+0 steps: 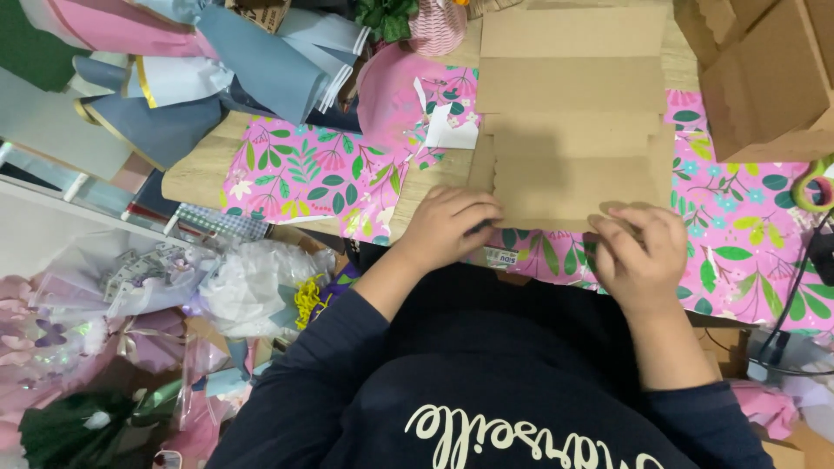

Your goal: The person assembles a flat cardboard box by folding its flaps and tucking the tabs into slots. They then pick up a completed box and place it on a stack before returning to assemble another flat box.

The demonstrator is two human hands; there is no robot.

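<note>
A flattened brown cardboard piece (569, 113) with several fold lines lies on pink floral wrapping paper (313, 174) spread over a wooden table (187, 178). My left hand (447, 227) rests curled on the cardboard's near left corner. My right hand (640, 252) pinches the near edge of the cardboard at the right. Both hands grip the near edge, fingers bent over it.
A brown cardboard box (764, 78) stands at the far right, with green-handled scissors (812, 187) beside it. Rolled sheets of pink, blue and white paper (217, 61) lie at the far left. Wrapped bouquets and cellophane (130, 330) fill the floor at left. A cable (795, 287) runs along the right.
</note>
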